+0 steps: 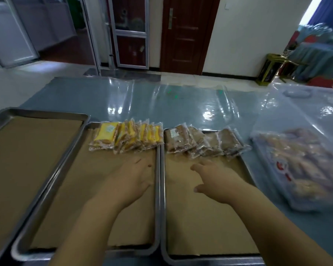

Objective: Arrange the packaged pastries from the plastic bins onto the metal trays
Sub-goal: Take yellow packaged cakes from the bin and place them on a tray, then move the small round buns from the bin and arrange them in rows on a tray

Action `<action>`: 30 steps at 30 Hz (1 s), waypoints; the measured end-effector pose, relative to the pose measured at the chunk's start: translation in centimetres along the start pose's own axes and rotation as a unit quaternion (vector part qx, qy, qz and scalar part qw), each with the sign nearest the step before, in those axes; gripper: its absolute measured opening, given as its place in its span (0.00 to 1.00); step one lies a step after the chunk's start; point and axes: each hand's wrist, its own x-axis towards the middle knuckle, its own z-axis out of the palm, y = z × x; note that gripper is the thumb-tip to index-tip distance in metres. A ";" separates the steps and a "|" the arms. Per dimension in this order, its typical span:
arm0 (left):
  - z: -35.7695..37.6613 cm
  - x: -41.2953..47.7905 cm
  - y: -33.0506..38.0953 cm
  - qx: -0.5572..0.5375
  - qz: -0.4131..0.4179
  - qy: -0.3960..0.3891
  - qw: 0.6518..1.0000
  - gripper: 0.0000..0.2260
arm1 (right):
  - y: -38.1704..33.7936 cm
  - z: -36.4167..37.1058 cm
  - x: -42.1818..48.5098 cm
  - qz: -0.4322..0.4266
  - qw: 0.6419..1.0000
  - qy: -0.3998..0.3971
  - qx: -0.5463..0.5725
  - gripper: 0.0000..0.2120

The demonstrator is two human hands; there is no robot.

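Left tray (46, 112), paper-lined, sits at the table (161, 102)'s left edge. On the middle tray (81, 189), yellow pastries (127, 137) line the far edge. Your left hand (131, 181) hovers flat beneath them, holding nothing. Your right hand (217, 181), fingers spread and holding nothing, is over the right tray (200, 227), near the brown pastries (202, 143). The bin (277, 169) is by the table's right edge, so reach there, then tuck the next row snug against the first

Soft motion blur, glare on table cover (161, 104), wide-angle edge bending
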 end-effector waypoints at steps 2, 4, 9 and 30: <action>1.4 -0.9 3.7 -0.012 -0.017 0.007 1.000 0.21 | 2.3 0.0 -2.4 -0.026 1.000 0.015 -0.008 0.27; 3.2 -1.9 7.3 -0.015 -0.013 0.006 1.000 0.21 | 5.0 0.2 -4.9 -0.050 0.998 0.038 -0.003 0.26; 6.0 -3.4 14.1 -0.006 0.052 0.036 0.998 0.17 | 11.4 0.1 -10.5 -0.091 0.989 0.112 0.009 0.19; 3.6 16.3 34.8 0.075 0.368 0.086 0.923 0.15 | 37.5 -11.2 -13.3 -0.021 0.970 0.224 -0.096 0.14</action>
